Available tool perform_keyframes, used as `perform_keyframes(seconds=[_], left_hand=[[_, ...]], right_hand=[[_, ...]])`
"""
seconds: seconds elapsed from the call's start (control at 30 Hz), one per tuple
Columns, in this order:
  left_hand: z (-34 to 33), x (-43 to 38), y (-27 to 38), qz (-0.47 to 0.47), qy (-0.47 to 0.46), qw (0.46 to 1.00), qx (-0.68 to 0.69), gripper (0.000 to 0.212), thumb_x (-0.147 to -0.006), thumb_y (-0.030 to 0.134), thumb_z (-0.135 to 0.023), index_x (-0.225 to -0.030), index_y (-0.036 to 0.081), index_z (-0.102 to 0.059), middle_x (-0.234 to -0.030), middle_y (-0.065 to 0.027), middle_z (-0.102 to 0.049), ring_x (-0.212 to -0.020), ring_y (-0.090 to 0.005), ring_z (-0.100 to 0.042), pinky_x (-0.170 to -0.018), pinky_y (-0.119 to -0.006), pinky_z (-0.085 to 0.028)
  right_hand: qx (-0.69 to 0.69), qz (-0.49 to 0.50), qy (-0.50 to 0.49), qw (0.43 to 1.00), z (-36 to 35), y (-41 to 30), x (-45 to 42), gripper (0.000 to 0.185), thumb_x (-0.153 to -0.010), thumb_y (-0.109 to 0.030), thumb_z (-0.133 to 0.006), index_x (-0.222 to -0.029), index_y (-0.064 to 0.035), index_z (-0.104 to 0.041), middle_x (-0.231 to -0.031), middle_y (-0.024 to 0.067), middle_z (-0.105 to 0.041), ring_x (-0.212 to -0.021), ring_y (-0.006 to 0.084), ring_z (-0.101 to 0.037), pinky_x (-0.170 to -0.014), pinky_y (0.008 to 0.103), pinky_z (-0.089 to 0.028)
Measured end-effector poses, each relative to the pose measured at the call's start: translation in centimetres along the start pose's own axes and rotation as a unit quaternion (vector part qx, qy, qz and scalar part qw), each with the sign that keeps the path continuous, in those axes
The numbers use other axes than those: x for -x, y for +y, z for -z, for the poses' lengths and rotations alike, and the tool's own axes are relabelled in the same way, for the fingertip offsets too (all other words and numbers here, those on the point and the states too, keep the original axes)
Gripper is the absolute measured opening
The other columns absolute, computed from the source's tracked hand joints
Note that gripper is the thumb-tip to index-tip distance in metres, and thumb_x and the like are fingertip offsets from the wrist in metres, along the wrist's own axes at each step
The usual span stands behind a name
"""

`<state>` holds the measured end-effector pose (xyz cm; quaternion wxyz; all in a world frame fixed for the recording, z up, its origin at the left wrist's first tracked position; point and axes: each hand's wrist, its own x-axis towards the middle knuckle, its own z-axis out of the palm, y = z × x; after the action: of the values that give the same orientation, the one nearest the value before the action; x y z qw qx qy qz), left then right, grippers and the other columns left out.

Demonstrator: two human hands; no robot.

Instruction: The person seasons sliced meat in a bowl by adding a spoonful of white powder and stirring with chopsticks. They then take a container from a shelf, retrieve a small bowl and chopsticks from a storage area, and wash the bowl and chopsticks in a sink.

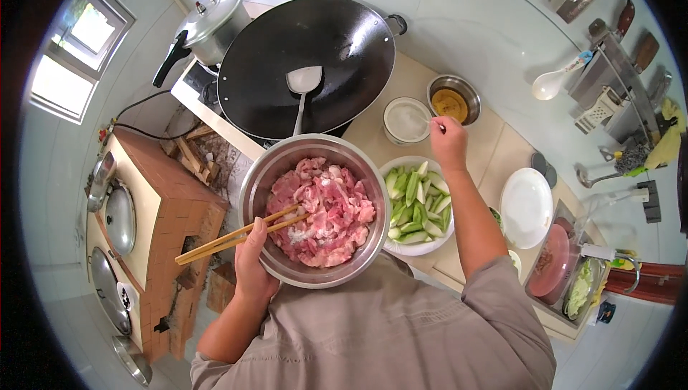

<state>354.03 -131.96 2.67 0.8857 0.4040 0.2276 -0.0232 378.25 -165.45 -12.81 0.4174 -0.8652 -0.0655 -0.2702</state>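
Note:
My left hand (255, 261) grips the rim of a stainless steel bowl (251, 185), its thumb lying over a pair of wooden chopsticks (231, 240). Sliced raw meat (328, 207) fills the bowl, with patches of white powder on top, and the chopstick tips rest in it. Over the counter, my right hand (449, 140) is closed around the handle of a small spoon (426, 119). The spoon's bowl end is at a round container of white granules (410, 121). Just behind stands a small steel bowl (473, 89) holding a yellow-brown paste or powder (450, 104).
A black wok (258, 51) with a metal spatula (304, 81) sits ahead, a pressure cooker (215, 24) to its left. Cut green vegetables (416, 202) fill a white dish beside my bowl. Rightward are a white oval plate (527, 207), a sink (570, 312) and wall-hung knives (626, 18).

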Motion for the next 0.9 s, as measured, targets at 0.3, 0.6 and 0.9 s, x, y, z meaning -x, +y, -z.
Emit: perform_keyframes(seconds=[0.3,0.6,0.9], left_hand=[[-0.1,-0.5,-0.2,0.022,0.005,1.0,0.002,0.045,-0.102,0.03,-0.053,-0.128,-0.006,-0.053,-0.123,-0.0186,-0.063,-0.11,-0.0257,-0.063,-0.097,-0.039,-0.051],[0.5,-1.8,-1.1,0.022,0.012,1.0,0.01,0.037,-0.099,0.025,-0.059,-0.125,0.0,-0.056,-0.117,-0.0104,-0.065,-0.106,-0.0184,-0.063,-0.094,-0.035,-0.051],[-0.4,-1.7,-1.4,0.003,0.007,1.0,-0.007,0.038,-0.098,0.026,-0.061,-0.126,0.001,-0.057,-0.119,-0.0095,-0.064,-0.108,-0.0175,-0.062,-0.094,-0.034,-0.051]], right_hand=[[-0.259,-0.341,0.012,0.904,3.9,-3.1,-0.3,0.012,-0.09,-0.012,-0.066,-0.09,0.0004,-0.068,-0.074,0.004,-0.064,-0.057,0.0097,-0.056,-0.049,0.025,-0.049],[-0.432,-0.283,-0.014,0.856,9.5,-15.3,-0.5,0.01,-0.091,-0.006,-0.068,-0.097,0.0013,-0.07,-0.08,0.0041,-0.065,-0.058,0.0094,-0.057,-0.049,0.0228,-0.046],[-0.245,0.023,-0.07,0.967,9.7,-19.8,2.1,0.009,-0.09,0.0,-0.068,-0.098,0.0036,-0.068,-0.08,0.006,-0.064,-0.061,0.0093,-0.057,-0.055,0.0216,-0.044]])
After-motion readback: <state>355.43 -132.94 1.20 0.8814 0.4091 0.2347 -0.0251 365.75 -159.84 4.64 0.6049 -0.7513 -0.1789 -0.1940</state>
